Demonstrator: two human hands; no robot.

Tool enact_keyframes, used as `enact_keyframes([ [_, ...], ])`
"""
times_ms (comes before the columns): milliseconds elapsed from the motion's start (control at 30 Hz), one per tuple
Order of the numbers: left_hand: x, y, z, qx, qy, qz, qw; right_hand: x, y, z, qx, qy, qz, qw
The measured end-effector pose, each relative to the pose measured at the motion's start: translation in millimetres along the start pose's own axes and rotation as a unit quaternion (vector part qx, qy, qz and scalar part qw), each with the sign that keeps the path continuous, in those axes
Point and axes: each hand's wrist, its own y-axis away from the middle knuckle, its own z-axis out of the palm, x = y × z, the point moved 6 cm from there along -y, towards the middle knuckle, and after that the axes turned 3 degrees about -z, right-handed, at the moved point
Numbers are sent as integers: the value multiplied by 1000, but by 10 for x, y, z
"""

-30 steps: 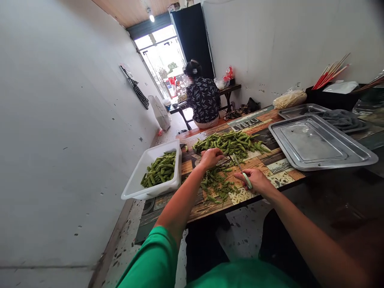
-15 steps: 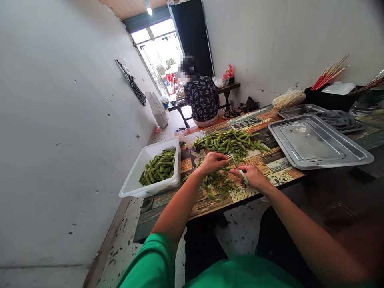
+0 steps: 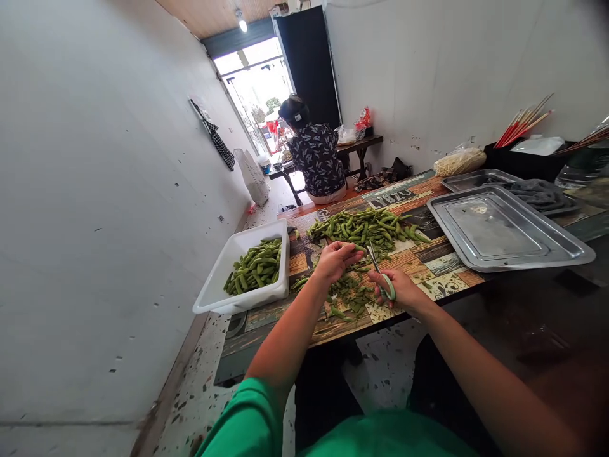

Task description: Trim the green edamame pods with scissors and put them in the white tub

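Observation:
My left hand pinches a green edamame pod between thumb and fingers. My right hand is closed round the pale green handles of a pair of scissors. Their blades are parted a little and point up and left, close to the pod's tip. Behind both hands lies a heap of edamame pods. Below them, small green trimmings are scattered on the table. To the left, a white plastic tub holds many pods.
A metal tray lies on the patterned table at the right, overlapping another tray with dark cloth. Bagged white sticks and skewers stand behind. A person sits beyond the table, back turned.
The scissors' blades have parted and turned more upright. My left hand has rolled, so the pod now shows between its fingers. The view has shifted slightly.

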Motion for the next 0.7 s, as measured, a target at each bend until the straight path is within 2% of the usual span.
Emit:
enact_keyframes([
  [100, -78, 39, 21, 19, 57, -5, 998, -4, -17, 19, 3, 1, -16, 1000],
  [267, -180, 103, 69, 42, 94, -1, 995, -28, -58, 14, 7, -7, -44, 999],
  [400, -199, 158, 103, 65, 131, 13, 989, -40, -57, 17, 7, 0, -39, 999],
  [700, -322, 215, 137, 78, 115, 7, 990, -42, -67, 9, 35, 21, -52, 998],
])
